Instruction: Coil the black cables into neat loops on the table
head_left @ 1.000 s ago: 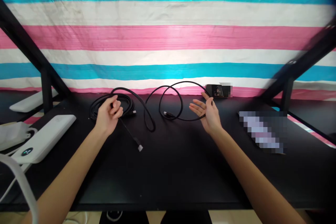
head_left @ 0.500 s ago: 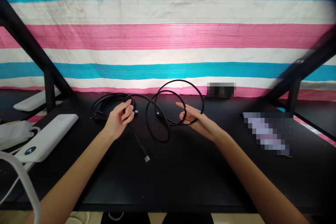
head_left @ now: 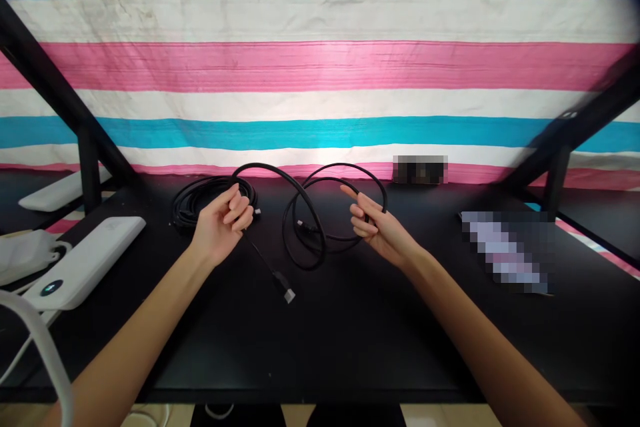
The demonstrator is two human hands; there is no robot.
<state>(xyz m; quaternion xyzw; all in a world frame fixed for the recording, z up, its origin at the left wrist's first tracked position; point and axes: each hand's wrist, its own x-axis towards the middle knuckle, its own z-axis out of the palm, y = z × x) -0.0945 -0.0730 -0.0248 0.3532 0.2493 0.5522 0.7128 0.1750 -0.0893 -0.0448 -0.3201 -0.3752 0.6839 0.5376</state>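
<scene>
A black USB cable (head_left: 303, 194) hangs in loose loops between my hands. My left hand (head_left: 223, 225) is closed on the cable, fingers curled in. From below it a short length runs down to a USB plug (head_left: 288, 293) with a metal tip. On the other side, my right hand (head_left: 379, 228) has its fingers curled around the loops, with the index finger stretched out. Within the loops a second small connector (head_left: 303, 225) shows. Behind my left hand lies a coiled black cable (head_left: 184, 203), partly hidden by the hand.
At left on the black table (head_left: 310, 347) lies a white power bank (head_left: 93, 260), beside a white charger (head_left: 27, 257) and a white cord (head_left: 43, 340). A blurred dark box (head_left: 420, 170) sits at the back, and a blurred flat item (head_left: 505, 250) lies right. Black frame posts flank the table.
My right hand has closed its fingers around the cable loops, which sag slightly lower. My left hand has shifted a little left, and the USB plug below it has swung right.
</scene>
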